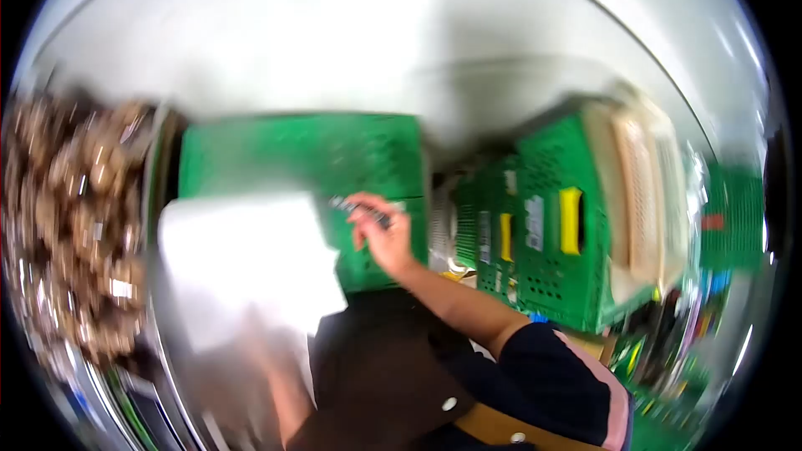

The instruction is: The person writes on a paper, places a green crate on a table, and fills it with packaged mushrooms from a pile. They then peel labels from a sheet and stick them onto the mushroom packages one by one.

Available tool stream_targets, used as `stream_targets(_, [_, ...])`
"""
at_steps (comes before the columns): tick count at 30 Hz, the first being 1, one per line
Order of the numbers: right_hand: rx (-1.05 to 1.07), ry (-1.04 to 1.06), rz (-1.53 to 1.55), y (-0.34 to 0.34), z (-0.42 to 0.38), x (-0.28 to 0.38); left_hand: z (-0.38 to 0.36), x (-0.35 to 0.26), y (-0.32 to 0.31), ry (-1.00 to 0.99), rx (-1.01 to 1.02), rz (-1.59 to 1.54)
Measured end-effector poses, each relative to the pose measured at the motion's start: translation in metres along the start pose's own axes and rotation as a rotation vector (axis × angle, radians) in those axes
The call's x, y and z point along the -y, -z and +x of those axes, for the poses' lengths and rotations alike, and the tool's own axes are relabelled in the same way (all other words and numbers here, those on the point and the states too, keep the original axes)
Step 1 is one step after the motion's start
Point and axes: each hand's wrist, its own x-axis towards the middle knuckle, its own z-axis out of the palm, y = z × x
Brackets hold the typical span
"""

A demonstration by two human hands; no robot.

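My right hand (383, 232) is closed round a dark pen (359, 210), held over a green perforated crate surface (368, 150) near the middle of the view. To its left lie white paper sheets (242, 259), with bright glare on them. My left hand (267, 351) is at the lower edge of the sheets, and motion smears its fingers, so their pose cannot be made out.
Green crates with yellow handles (571, 220) stand to the right, one holding pale trays (639, 192). Many blurred brown items (83, 209) fill the left side. A white wall (334, 25) rises behind the green crate.
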Motion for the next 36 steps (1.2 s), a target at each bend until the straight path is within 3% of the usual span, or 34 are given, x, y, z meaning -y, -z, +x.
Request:
stream_targets(3, [-0.107,0.078,-0.005,0.024,-0.024,0.011,-0.022,-0.041,-0.029,-0.195,0.272,-0.108])
stream_targets(6, [-0.090,0.154,-0.076,0.052,-0.051,0.036,-0.039,-0.060,-0.066,-0.768,0.151,0.389])
stream_targets(8, [-0.082,0.180,-0.148,0.070,-0.076,0.056,-0.068,-0.081,-0.132,-0.798,0.054,0.095])
stream_targets(9, [-0.085,0.186,-0.197,0.080,-0.088,0.059,-0.081,-0.089,-0.159,-0.868,0.111,0.042])
stream_targets(10, [-0.114,0.327,-0.312,0.089,-0.100,0.063,-0.105,-0.099,-0.186,-0.816,0.091,0.090])
stream_targets(11, [-0.143,0.462,-0.429,0.098,-0.112,0.066,-0.121,-0.106,-0.217,-1.197,0.141,0.074])
stream_targets(12, [-0.116,0.374,-0.422,0.106,-0.128,0.071,-0.135,-0.112,-0.241,-1.399,0.081,0.253])
stream_targets(14, [-0.210,0.376,-0.425,0.111,-0.159,0.077,-0.156,-0.102,-0.294,-1.668,0.343,0.217])
stream_targets(15, [-0.248,0.379,-0.439,0.115,-0.173,0.081,-0.178,-0.100,-0.320,-1.457,0.737,0.075])
stream_targets(16, [-0.265,0.321,-0.467,0.118,-0.188,0.082,-0.229,-0.115,-0.331,-1.862,0.877,0.180])
stream_targets(18, [-0.351,0.334,-0.441,0.117,-0.213,0.081,-0.279,-0.096,-0.368,-1.807,1.257,-0.069])
stream_targets(19, [-0.392,0.322,-0.417,0.116,-0.224,0.075,-0.296,-0.080,-0.385,-1.885,1.295,-0.062])
stream_targets(20, [-0.397,0.307,-0.418,0.118,-0.233,0.071,-0.324,-0.061,-0.391,-1.501,1.483,-0.015])
stream_targets(21, [-0.409,0.306,-0.419,0.120,-0.241,0.071,-0.336,-0.044,-0.401,-1.739,1.489,0.030])
stream_targets(24, [-0.406,0.231,-0.411,0.129,-0.265,0.076,-0.359,0.014,-0.420,-1.855,1.653,0.084])
stream_targets(26, [-0.479,0.273,-0.412,0.138,-0.280,0.082,-0.368,0.038,-0.416,-1.598,1.746,0.346])
stream_targets(27, [-0.514,0.294,-0.410,0.143,-0.285,0.082,-0.370,0.040,-0.411,-1.816,1.705,0.287])
stream_targets(30, [-0.632,0.293,-0.313,0.159,-0.305,0.092,-0.376,0.014,-0.376,-1.638,1.642,0.259])
stream_targets(31, [-0.648,0.262,-0.268,0.163,-0.311,0.100,-0.370,0.007,-0.363,-1.283,1.718,0.242])
stream_targets(33, [-0.667,0.396,-0.338,0.175,-0.324,0.133,-0.345,-0.002,-0.330,-0.559,1.818,0.129])
stream_targets(35, [-0.722,0.689,-0.496,0.184,-0.320,0.160,-0.314,-0.001,-0.297,0.208,1.851,-0.192])
stream_targets(36, [-0.748,0.754,-0.514,0.184,-0.314,0.168,-0.307,0.000,-0.281,0.405,1.808,-0.207])
